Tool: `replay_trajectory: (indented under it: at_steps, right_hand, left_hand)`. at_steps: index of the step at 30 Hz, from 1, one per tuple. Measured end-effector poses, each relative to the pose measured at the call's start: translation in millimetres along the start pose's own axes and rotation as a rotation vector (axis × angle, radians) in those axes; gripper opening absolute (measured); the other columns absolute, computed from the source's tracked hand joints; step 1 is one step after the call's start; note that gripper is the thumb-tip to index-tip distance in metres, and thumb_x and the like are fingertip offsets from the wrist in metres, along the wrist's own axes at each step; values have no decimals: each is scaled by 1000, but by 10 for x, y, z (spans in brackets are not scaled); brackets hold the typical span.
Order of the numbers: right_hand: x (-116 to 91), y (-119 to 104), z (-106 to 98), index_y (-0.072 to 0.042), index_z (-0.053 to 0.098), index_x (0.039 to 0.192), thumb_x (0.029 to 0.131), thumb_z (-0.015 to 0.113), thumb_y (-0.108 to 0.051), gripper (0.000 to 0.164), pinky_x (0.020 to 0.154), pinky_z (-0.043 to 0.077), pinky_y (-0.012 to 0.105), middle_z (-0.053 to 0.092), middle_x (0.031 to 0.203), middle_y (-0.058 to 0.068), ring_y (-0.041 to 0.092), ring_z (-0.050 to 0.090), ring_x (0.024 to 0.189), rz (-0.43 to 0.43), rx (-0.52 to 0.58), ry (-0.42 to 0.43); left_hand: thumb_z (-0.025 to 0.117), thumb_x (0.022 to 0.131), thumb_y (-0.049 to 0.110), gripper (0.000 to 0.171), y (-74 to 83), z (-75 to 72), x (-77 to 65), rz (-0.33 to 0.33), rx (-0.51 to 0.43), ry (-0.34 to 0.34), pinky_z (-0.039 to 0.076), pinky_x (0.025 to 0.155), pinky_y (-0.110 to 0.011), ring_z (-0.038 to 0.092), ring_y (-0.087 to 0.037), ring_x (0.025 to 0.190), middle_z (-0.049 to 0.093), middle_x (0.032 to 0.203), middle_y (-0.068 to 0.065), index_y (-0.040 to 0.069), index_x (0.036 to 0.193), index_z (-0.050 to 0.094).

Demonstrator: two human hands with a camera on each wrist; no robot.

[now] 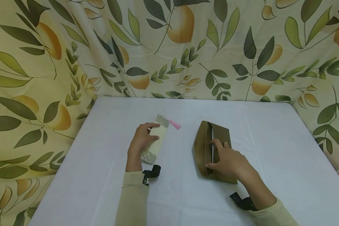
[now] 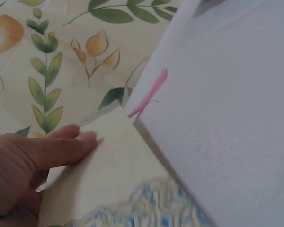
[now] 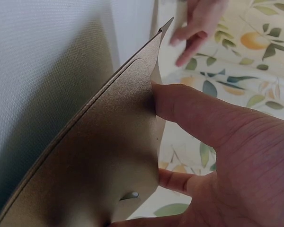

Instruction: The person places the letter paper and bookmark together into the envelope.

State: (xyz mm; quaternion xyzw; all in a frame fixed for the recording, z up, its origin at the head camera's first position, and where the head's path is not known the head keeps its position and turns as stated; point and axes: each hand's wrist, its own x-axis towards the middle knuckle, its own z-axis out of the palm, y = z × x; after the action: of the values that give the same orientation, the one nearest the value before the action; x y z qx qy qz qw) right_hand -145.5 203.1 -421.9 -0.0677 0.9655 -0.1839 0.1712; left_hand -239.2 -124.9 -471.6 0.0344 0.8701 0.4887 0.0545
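My left hand (image 1: 141, 138) pinches the left edge of a cream bookmark (image 1: 159, 141) with patterned silver-grey bands at both ends. A pink tassel (image 1: 174, 124) hangs from its far end. In the left wrist view, thumb and fingers hold the bookmark (image 2: 113, 156), whose near band shows bluish patterning. To the right, my right hand (image 1: 233, 160) grips a brown envelope (image 1: 222, 133) near its mouth, the flap spread to the left. A pale strip shows inside the opening. In the right wrist view, the envelope (image 3: 99, 137) stands tilted, with a small slot in its face.
A white cloth covers the table (image 1: 183, 194). Behind it and at the sides hangs a curtain (image 1: 164, 62) printed with leaves and orange fruit. Black camera mounts sit at the left wrist (image 1: 155, 171) and right wrist (image 1: 243, 202).
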Motion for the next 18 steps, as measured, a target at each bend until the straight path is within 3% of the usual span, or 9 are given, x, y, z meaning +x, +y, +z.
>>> replay_trajectory:
  at_steps: [3, 5, 10, 13, 15, 18]
  right_hand:
    - [2, 1, 1, -12, 34, 150, 85, 84, -47, 90, 50, 45, 43, 25, 148, 51, 25, 52, 46, -5, 2, 3]
    - [1, 1, 3, -12, 34, 150, 85, 84, -46, 90, 50, 45, 43, 25, 148, 51, 25, 51, 45, -6, 4, 5]
    - [-3, 6, 4, -12, 34, 150, 85, 83, -47, 89, 50, 45, 43, 25, 148, 51, 25, 51, 45, -8, 6, 6]
    - [-5, 6, 3, -12, 34, 150, 85, 83, -47, 89, 50, 45, 43, 25, 148, 51, 25, 50, 45, -9, 7, 6]
    - [-7, 6, 3, -12, 34, 150, 85, 83, -47, 89, 50, 46, 44, 26, 148, 51, 25, 50, 45, -9, 7, 6]
    - [-8, 3, 0, -12, 34, 150, 85, 83, -48, 89, 52, 47, 46, 26, 148, 51, 26, 53, 46, -11, 3, 5]
  left_hand:
    - [81, 88, 0, 44, 6, 10, 19, 24, -64, 100, 50, 83, -47, 54, -34, 108, 61, 135, -12, 14, 129, 74]
    - [76, 92, 0, 38, 8, 12, 28, 31, -94, 137, 49, 88, -49, 54, -35, 112, 61, 135, -12, 13, 128, 75]
    - [62, 102, 2, 30, 12, -3, 28, 7, -115, 153, 38, 107, -56, 47, -40, 130, 54, 134, -17, 10, 129, 70]
    - [65, 101, 5, 32, 26, -14, 28, 14, -155, 180, 40, 103, -54, 48, -36, 123, 57, 131, -14, 11, 132, 70]
    - [70, 98, 7, 34, 37, -14, 40, 42, -179, 214, 43, 98, -50, 49, -31, 116, 61, 128, -10, 13, 132, 71]
    - [75, 94, 6, 37, 73, -13, 64, 135, -208, 275, 46, 94, -44, 54, -25, 113, 66, 124, -5, 15, 130, 73]
